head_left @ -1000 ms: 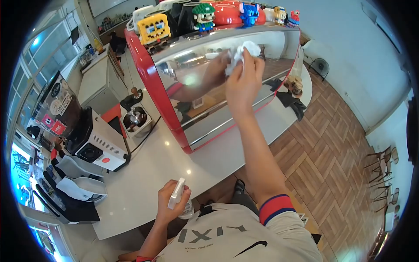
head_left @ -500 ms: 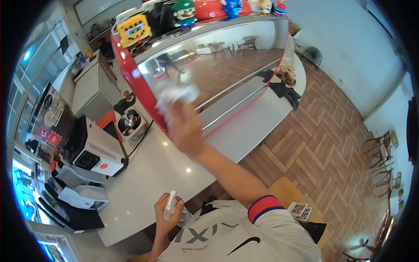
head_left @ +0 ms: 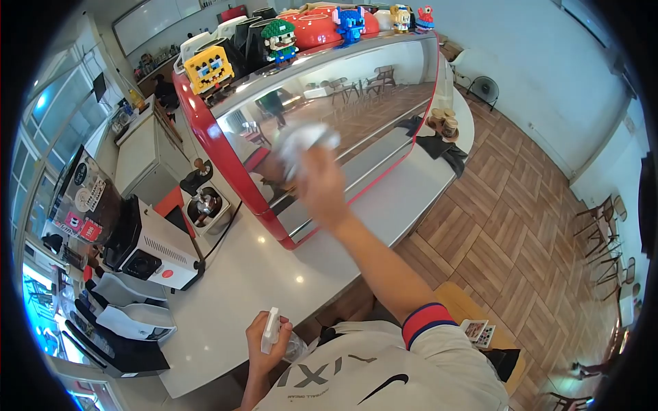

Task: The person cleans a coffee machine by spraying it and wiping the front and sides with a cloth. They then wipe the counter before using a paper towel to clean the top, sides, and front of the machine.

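My right hand (head_left: 322, 183) is closed on a crumpled white cloth (head_left: 301, 144), pressed to the mirror-like metal panel (head_left: 363, 103) of a red machine (head_left: 205, 130). Motion blurs the hand and cloth slightly. Low in front of my body, my left hand (head_left: 266, 342) grips a spray bottle (head_left: 272, 329) with a white head and a clear body. Brick-built figures stand on top of the machine, among them a yellow one (head_left: 210, 70), a green-capped one (head_left: 279, 41) and a blue one (head_left: 349, 25).
A coffee grinder (head_left: 154, 240) stands on the pale counter (head_left: 253, 274) at the left, beside a metal container (head_left: 208, 205) with portafilters. Dark cloth (head_left: 442, 152) and small jars (head_left: 443, 123) lie at the counter's right end. A fan (head_left: 483, 90) and chairs (head_left: 598, 222) stand on the wooden floor.
My right hand and the cloth have moved right across the metal panel, away from its left edge. The view has shifted slightly. My left hand keeps its hold on the spray bottle.
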### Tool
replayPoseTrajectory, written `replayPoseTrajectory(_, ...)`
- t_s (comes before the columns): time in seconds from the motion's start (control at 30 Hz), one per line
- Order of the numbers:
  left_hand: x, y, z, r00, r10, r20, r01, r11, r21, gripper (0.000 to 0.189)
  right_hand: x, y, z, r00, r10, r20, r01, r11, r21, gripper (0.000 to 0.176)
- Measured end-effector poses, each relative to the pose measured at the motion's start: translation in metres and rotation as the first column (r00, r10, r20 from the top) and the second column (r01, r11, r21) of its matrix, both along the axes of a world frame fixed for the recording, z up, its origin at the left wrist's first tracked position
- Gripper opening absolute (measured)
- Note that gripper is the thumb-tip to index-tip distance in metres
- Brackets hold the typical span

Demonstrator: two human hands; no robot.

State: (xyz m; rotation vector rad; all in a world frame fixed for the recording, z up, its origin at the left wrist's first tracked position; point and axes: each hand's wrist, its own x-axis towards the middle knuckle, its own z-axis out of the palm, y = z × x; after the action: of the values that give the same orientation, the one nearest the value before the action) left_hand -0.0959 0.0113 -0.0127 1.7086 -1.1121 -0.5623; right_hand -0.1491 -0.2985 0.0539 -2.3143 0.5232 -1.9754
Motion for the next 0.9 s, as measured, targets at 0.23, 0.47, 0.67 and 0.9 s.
replayPoseTrajectory(0.23,-0.003,-0.008,-0.011,0.999,-0.031,-0.008,0.031,0.999,0.043,0.015,0.034,0.025,0.031,0.999,0.041,0.011,-0.041,0.998,-0.045,0.054)
replayPoseTrajectory(0.47,-0.006,-0.013,-0.007,0.999,-0.044,0.012,0.044,0.999,-0.007,0.014,-0.047,-0.088,0.072,0.981,-0.178,0.076,0.161,0.969,0.189,0.048)
replayPoseTrajectory(0.67,-0.014,-0.043,0.003,0.992,-0.128,0.008,0.128,0.992,0.010,0.014,-0.005,-0.028,0.047,0.989,0.089,-0.118,-0.105,0.985,-0.139,0.039)
replayPoseTrajectory(0.9,-0.009,-0.058,-0.001,0.985,-0.165,-0.046,0.171,0.962,0.212,0.048,-0.088,-0.161,0.074,0.988,-0.155,0.017,0.153,0.984,0.089,0.038)
